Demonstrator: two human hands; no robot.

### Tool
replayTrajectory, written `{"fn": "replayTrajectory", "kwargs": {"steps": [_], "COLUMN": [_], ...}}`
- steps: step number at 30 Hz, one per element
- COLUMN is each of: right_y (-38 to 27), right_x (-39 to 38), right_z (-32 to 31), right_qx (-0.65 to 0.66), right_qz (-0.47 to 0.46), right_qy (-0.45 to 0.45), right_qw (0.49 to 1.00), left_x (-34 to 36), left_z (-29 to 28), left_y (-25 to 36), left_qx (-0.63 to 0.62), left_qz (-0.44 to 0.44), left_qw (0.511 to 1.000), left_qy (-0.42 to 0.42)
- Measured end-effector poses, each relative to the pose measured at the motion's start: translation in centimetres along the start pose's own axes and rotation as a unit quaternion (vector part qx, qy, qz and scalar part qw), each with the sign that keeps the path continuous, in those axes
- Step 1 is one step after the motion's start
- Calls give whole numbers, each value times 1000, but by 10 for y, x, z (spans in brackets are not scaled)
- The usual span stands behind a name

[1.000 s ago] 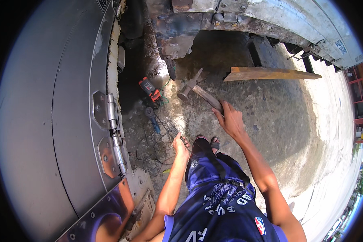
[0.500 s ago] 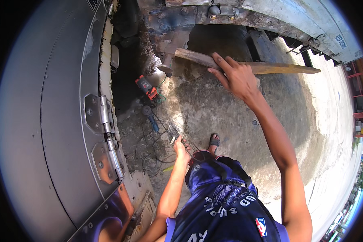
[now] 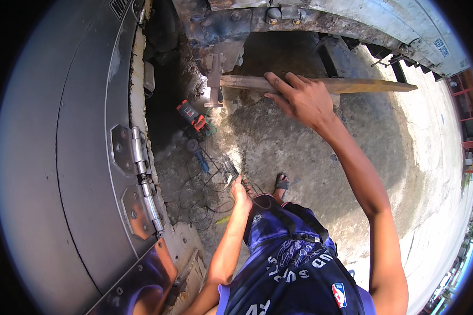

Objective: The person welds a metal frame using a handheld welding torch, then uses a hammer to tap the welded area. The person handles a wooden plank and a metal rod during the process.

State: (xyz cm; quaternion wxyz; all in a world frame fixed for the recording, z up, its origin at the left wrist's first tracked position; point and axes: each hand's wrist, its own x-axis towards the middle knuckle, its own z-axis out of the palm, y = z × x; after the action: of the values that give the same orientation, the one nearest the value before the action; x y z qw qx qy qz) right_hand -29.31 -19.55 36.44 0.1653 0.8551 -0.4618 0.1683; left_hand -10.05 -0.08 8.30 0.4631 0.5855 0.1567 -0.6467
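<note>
My right hand [image 3: 306, 100] is closed round the wooden handle of a hammer [image 3: 214, 86]. Its rusty metal head hangs beside a corroded steel bracket [image 3: 220, 55]; whether they touch I cannot tell. A long piece of wood [image 3: 376, 85] reaches right from behind my hand; I cannot tell if it belongs to the handle. Lower down, my left hand [image 3: 241, 193] grips a slim grey metal tool [image 3: 229, 167] with clamp-like arms. Dark cable lies close to that hand, and part of the tool is hidden by my fingers.
An orange and grey machine [image 3: 192, 115] and a blue angle grinder [image 3: 198, 155] lie on the concrete floor [image 3: 284, 142] among loose cables [image 3: 194, 202]. To the left stands a grey panel with hinges [image 3: 139, 152]. Across the top runs a rusty vehicle frame [image 3: 331, 26].
The hammer's head has swung down and left, turning so both its ends show. My right hand has tilted slightly with it. My left hand keeps its grip, nearly in place.
</note>
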Motion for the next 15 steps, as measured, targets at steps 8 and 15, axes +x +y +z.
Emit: {"fn": "replayTrajectory", "kwargs": {"steps": [8, 15], "right_y": [-4, 5], "right_x": [-1, -5], "right_z": [1, -6], "right_qx": [11, -9], "right_qz": [16, 6], "right_qy": [15, -19], "right_qw": [1000, 1000], "left_x": [1, 13], "left_z": [-1, -3], "left_y": [-1, 3], "left_qx": [-9, -25], "left_qz": [3, -4], "left_qw": [1000, 1000], "left_qy": [3, 8]}}
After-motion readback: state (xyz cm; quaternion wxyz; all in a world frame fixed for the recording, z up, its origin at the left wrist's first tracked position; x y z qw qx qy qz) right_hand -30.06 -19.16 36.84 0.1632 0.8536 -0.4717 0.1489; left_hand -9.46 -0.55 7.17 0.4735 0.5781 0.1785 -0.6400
